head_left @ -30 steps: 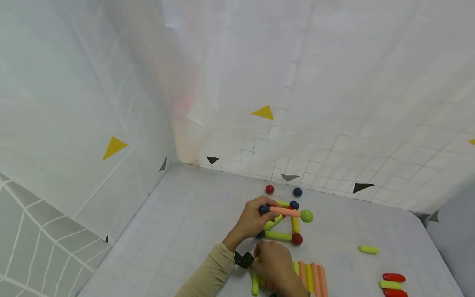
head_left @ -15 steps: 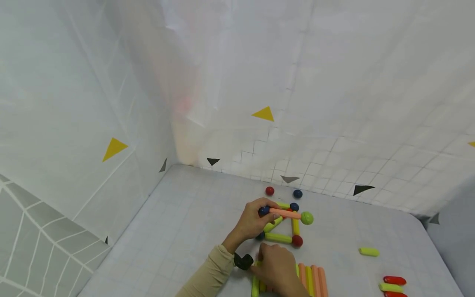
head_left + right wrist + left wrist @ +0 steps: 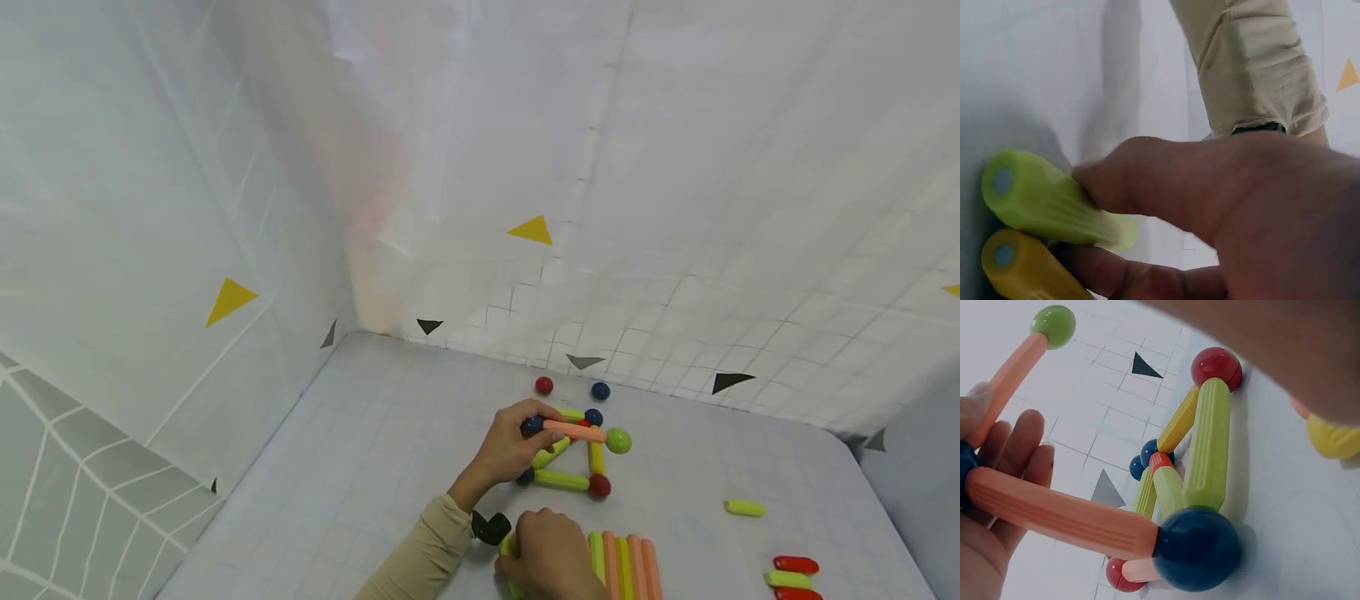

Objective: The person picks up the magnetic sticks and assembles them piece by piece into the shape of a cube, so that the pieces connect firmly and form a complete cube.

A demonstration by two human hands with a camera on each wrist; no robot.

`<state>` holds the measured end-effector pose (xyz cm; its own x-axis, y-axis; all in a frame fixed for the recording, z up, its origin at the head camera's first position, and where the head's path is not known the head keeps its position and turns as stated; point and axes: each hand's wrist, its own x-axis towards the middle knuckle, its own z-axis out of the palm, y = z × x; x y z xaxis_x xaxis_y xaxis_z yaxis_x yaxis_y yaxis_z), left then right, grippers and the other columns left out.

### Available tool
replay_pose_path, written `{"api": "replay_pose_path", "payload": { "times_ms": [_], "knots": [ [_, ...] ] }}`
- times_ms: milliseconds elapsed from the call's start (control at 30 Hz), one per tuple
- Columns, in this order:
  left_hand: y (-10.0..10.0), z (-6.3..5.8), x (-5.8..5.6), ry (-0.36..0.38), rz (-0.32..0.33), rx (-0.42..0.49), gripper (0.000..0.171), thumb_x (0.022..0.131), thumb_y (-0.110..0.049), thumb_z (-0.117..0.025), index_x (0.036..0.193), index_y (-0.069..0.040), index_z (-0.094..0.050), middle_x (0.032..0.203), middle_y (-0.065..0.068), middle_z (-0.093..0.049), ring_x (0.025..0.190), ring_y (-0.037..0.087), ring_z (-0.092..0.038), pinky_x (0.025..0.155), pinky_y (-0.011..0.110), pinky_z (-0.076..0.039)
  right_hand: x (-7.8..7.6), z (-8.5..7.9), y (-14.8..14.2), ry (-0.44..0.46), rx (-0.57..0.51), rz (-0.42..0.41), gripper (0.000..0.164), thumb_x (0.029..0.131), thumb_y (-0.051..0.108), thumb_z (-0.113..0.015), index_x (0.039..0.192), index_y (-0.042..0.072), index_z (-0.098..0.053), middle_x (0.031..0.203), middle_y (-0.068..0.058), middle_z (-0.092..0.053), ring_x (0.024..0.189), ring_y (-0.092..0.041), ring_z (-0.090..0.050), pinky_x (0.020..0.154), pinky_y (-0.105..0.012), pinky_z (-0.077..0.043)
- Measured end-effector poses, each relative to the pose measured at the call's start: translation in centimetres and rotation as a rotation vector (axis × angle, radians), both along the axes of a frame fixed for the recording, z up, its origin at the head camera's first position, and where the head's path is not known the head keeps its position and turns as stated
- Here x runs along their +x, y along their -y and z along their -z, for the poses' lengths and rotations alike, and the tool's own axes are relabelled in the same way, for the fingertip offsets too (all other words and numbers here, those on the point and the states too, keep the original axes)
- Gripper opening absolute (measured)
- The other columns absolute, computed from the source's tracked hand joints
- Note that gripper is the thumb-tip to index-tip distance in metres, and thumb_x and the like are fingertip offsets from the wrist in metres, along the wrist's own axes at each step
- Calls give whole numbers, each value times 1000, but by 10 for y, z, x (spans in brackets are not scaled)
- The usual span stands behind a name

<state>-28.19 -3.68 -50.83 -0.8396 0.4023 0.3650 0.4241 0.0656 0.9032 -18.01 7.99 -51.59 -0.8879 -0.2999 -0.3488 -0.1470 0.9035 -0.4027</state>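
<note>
My left hand [image 3: 501, 450] pinches an orange magnetic stick [image 3: 576, 430] with a green ball [image 3: 1054, 327] on its far end. A dark blue ball [image 3: 533, 424] sits at its near end. From that ball a second orange stick [image 3: 1066, 515] runs down to a large blue ball [image 3: 1197, 549], a corner of a frame of balls and sticks on the table. A green stick [image 3: 561, 480] joins that corner to a red ball [image 3: 599, 487]. My right hand [image 3: 551, 554] pinches a light green stick [image 3: 1041, 200] by its side, beside a yellow stick [image 3: 1025, 269].
A row of orange, yellow and green sticks [image 3: 633, 567] lies right of my right hand. Further right are a short green stick [image 3: 745, 507] and a red stick [image 3: 797, 565] in a small group. Loose red [image 3: 543, 385] and blue [image 3: 600, 391] balls lie behind the frame.
My right hand has shifted slightly toward me, and the green stick at the row's left end has moved and tilted with it. My left hand has barely moved.
</note>
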Motion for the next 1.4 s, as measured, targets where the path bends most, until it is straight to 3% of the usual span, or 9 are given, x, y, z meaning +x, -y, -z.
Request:
{"api": "replay_pose_path", "payload": {
  "times_ms": [200,367,500,600,733,900,1167,1400],
  "knots": [
    [1,-1,-1,-12,8,19,21,101,-12,-73,122,-7,-71,116,14,-71,79,6,-71,76,49,-64,-14,-1,-21,-31,-198,0,26,87,38,-81,80,14,-73,69,5,-61,62,-14,-54,58,-31,-46],
    [3,0,-1,-11,17,24,21,102,-12,-72,122,-7,-71,114,15,-73,79,6,-72,72,33,-63,-27,-14,-57,-97,-300,73,20,91,30,-78,85,11,-73,68,5,-64,56,-12,-57,51,-28,-45],
    [3,0,-1,-27,19,21,21,102,-12,-72,122,-7,-71,116,16,-73,83,6,-72,71,26,-61,-38,-21,-88,-168,-270,176,20,93,28,-78,92,9,-72,75,4,-67,62,-12,-58,56,-30,-48],
    [3,1,-1,-26,11,17,21,102,-14,-72,122,-8,-72,113,14,-74,81,7,-72,64,24,-58,-44,-22,-106,-227,-224,234,21,93,29,-78,94,9,-71,78,2,-68,64,-13,-57,59,-31,-48],
    [3,1,0,-17,13,11,21,102,-16,-72,122,-9,-71,111,12,-73,78,7,-72,56,21,-52,-48,-21,-122,-298,-193,258,22,91,28,-79,95,9,-69,77,3,-67,61,-13,-52,54,-29,-42],
    [3,1,-1,-17,18,13,22,102,-15,-71,123,-9,-71,113,12,-73,79,6,-73,55,20,-51,-49,-20,-126,-378,-174,261,22,87,29,-81,92,12,-68,74,5,-65,56,-13,-48,49,-28,-36],
    [3,2,0,16,17,13,21,102,-14,-72,122,-10,-71,110,12,-73,79,8,-72,55,20,-51,-51,-18,-128,-422,-133,295,24,87,30,-81,96,10,-70,80,0,-69,60,-13,-54,52,-30,-44],
    [2,2,-1,-27,3,-22,21,102,-16,-72,122,-10,-71,113,9,-73,78,8,-71,66,21,-57,-57,-13,-131,-358,-137,306,30,89,34,-79,104,10,-69,85,2,-72,62,-12,-57,53,-31,-46]
  ]
}}
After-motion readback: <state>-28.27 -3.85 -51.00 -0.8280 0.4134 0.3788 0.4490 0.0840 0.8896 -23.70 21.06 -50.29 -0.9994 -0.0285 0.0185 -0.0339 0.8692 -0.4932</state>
